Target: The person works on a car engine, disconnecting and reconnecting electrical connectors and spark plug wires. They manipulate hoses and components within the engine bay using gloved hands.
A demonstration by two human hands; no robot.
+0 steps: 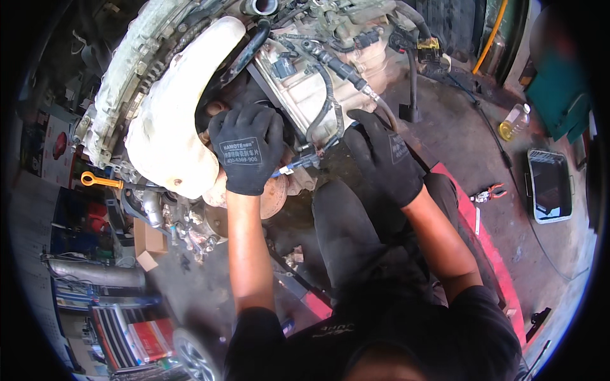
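In a dark glove, my left hand (246,151) reaches into the gap between a pale curved cover (171,120) and the engine block (298,82). Its fingers curl downward and their tips are hidden, so what they grip does not show. My right hand (386,159), gloved alike, is beside the block's near right corner, close to a cable (384,114). Its fingers are bent together; anything between them is lost against the dark glove. Between both hands runs a thin wiring harness (308,160) with a blue part. A rusty round part (273,197) sits below my left wrist.
An orange-yellow ring handle (101,180) sticks out at the left. Red rails (492,254) run along the floor beside my legs. To the right lie pliers (489,193), a black tray (550,187) and a bottle of yellow liquid (513,122). A cardboard box (150,242) stands lower left.
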